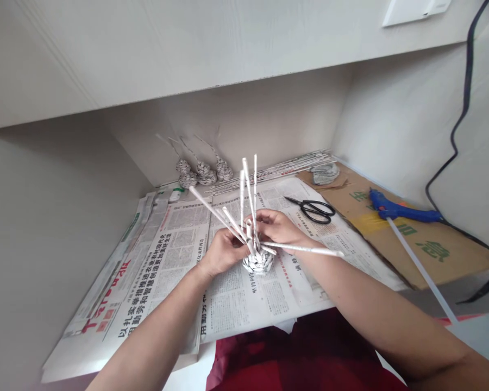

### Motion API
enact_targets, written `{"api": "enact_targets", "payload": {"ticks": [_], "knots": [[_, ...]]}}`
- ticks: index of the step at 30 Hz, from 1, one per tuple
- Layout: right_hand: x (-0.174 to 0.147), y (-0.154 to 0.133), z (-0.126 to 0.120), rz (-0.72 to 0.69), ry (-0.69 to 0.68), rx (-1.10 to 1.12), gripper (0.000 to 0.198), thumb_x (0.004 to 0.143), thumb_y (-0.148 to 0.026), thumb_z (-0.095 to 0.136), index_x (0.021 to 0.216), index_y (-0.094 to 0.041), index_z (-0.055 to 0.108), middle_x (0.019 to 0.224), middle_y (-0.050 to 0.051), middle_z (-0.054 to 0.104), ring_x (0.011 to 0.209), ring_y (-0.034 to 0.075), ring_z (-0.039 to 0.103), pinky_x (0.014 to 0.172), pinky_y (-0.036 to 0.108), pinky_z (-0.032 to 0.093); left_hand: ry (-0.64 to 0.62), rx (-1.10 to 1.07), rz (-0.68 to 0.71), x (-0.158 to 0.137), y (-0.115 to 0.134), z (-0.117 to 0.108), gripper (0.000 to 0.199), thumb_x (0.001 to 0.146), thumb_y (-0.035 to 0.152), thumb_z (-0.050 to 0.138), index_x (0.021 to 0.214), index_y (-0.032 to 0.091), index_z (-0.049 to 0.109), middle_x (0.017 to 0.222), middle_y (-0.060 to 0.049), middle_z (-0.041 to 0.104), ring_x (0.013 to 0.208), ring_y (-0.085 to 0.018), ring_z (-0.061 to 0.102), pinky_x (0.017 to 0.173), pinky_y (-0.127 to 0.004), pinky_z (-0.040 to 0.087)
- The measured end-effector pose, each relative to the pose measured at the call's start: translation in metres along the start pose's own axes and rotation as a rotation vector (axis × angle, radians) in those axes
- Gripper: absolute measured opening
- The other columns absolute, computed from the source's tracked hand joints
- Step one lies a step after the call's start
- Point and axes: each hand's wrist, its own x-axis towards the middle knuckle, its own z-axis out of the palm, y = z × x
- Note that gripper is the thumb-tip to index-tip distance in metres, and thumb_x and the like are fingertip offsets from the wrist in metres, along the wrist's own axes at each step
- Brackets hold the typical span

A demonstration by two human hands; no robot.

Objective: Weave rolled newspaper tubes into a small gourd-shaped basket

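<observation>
Between my hands is a small round piece woven from rolled newspaper [258,263], its several paper tubes sticking up and outward. My left hand [227,250] is closed on the base of the tubes at the left, thumb near the weave. At the far side, my right hand [275,225] has its fingers bent round the tubes; one long paper tube [313,249] points right, across my right wrist. Parts of the fingers are hidden behind the tubes. Black-handled scissors [315,209] lie beyond my right hand, blades slightly apart.
Newspaper sheets [163,260] cover the table. Three woven gourd shapes [206,172] and a bundle of paper sticks [277,169] stand at the back. A blue glue gun [403,209], its black cord [452,146], and a grey cloth [325,174] are on cardboard [362,217] at right. A shelf [212,43] overhangs.
</observation>
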Motion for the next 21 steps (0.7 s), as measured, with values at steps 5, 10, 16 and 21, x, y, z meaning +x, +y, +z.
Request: {"api": "enact_targets", "payload": {"ticks": [5,10,16,21], "knots": [[0.0,-0.002,-0.009,0.025,0.168,-0.077,0.017,0.071,-0.028,0.067,0.084,-0.017,0.067,0.077,0.001,0.066,0.067,0.012,0.058,0.058,0.024,0.044,0.251,0.138,-0.002,0.004,0.003,-0.009,0.021,0.067,0.027,0.073,0.08,0.011,0.069,0.078,-0.006,0.071,0.072,-0.018,0.065,0.067,-0.027,0.052],[-0.006,-0.004,-0.004,-0.061,0.021,-0.239,0.018,0.074,-0.022,0.063,0.091,-0.02,0.067,0.083,0.002,0.068,0.078,0.015,0.062,0.067,0.026,0.046,0.396,0.256,-0.076,0.006,-0.007,-0.012,0.016,0.069,0.025,0.067,0.077,0.011,0.07,0.072,-0.005,0.07,0.064,-0.016,0.063,0.058,-0.023,0.048],[-0.007,0.001,0.002,-0.108,0.072,-0.407,0.014,0.075,-0.025,0.063,0.087,-0.02,0.067,0.078,0.002,0.069,0.074,0.017,0.063,0.066,0.027,0.047,0.418,0.379,-0.036,0.005,-0.017,-0.006,0.017,0.071,0.024,0.064,0.083,0.014,0.07,0.074,-0.004,0.07,0.065,-0.015,0.063,0.059,-0.022,0.048],[-0.011,-0.002,0.01,-0.272,0.211,-0.569,0.008,0.077,-0.023,0.061,0.08,-0.019,0.067,0.077,0.002,0.068,0.068,0.016,0.061,0.058,0.026,0.045,0.413,0.449,0.012,0.003,-0.017,-0.003,0.014,0.072,0.022,0.062,0.082,0.015,0.071,0.072,-0.002,0.069,0.062,-0.013,0.061,0.058,-0.02,0.047]]}}
